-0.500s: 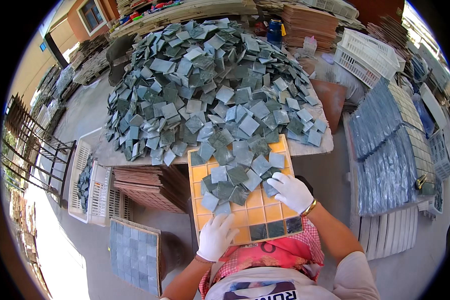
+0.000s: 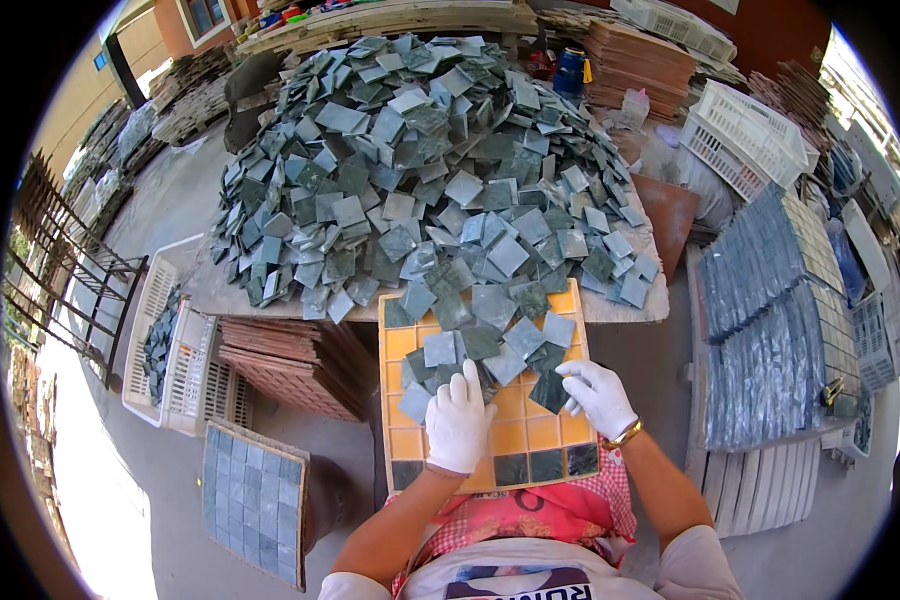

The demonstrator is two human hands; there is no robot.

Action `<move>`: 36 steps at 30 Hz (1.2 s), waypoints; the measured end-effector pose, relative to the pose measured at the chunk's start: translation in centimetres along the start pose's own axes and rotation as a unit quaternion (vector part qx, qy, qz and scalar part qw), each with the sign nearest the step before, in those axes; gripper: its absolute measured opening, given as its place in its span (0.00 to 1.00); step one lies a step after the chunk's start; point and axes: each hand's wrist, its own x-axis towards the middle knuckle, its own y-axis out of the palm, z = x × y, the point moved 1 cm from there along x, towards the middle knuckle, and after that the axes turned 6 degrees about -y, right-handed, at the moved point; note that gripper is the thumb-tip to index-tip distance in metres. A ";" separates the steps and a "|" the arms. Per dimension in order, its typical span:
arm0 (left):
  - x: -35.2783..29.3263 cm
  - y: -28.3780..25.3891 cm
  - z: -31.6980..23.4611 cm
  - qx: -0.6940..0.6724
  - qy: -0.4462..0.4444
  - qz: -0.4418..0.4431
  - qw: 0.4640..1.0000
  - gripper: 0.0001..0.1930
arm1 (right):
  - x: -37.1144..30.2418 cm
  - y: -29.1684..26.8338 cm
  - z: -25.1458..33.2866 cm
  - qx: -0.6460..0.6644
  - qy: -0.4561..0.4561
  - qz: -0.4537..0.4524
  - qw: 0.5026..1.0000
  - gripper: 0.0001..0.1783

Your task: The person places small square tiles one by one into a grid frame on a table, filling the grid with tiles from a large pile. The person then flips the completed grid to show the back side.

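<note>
Left hand (image 2: 458, 428) points far, index finger extended; right hand (image 2: 602, 400) bends its fingers leftward; both forearms (image 2: 400, 520) slant inward from near

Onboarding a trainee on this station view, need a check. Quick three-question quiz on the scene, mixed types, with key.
1. Multiple choice: what colour is the gridded tray in front of the person?
a) blue
b) orange
c) white

2. True or false: the left hand and the right hand both wear white gloves.

3. Short answer: what is heaped on the table beyond the tray?

Key:
1. b
2. True
3. Loose square grey-green tiles
</note>
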 end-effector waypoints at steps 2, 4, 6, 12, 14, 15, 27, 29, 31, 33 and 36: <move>-0.1 -0.1 0.6 -0.031 0.005 -0.006 0.999 0.41 | -0.2 0.3 0.0 0.017 0.005 0.012 1.000 0.14; 0.1 -0.2 1.2 -0.074 0.002 0.006 0.997 0.37 | -0.2 0.4 -0.4 0.030 -0.002 0.022 0.999 0.14; -0.2 -1.7 1.7 -0.144 0.014 0.038 0.989 0.33 | -0.3 0.5 -0.2 0.001 -0.007 0.029 1.000 0.13; -4.9 -4.2 4.3 -0.196 0.162 0.149 0.956 0.31 | -1.3 1.4 -0.5 -0.117 -0.058 0.078 0.988 0.12; -6.4 -4.4 5.0 -0.186 0.176 0.185 0.949 0.30 | -1.6 1.7 -0.4 -0.153 -0.045 0.113 0.981 0.12; -6.6 -4.3 5.1 -0.190 0.188 0.196 0.944 0.31 | -1.6 1.8 -0.6 -0.166 -0.060 0.122 0.977 0.12; -7.4 -3.5 4.8 -0.160 0.172 0.142 0.962 0.32 | -2.0 1.1 -1.2 -0.246 -0.127 0.071 0.958 0.11; -7.0 -4.5 4.3 -0.154 0.172 0.148 0.962 0.31 | -2.0 0.8 -1.2 -0.240 -0.110 0.074 0.962 0.11; -6.9 -4.9 4.1 -0.143 0.165 0.178 0.959 0.31 | -2.1 0.8 -0.9 -0.229 -0.103 0.079 0.965 0.11; -7.0 -4.9 3.8 -0.135 0.171 0.181 0.959 0.31 | -2.2 1.4 -0.4 -0.212 -0.106 0.085 0.968 0.11; -7.6 -4.4 3.2 -0.133 0.196 0.162 0.958 0.30 | -2.1 2.4 0.0 -0.188 -0.047 0.105 0.975 0.11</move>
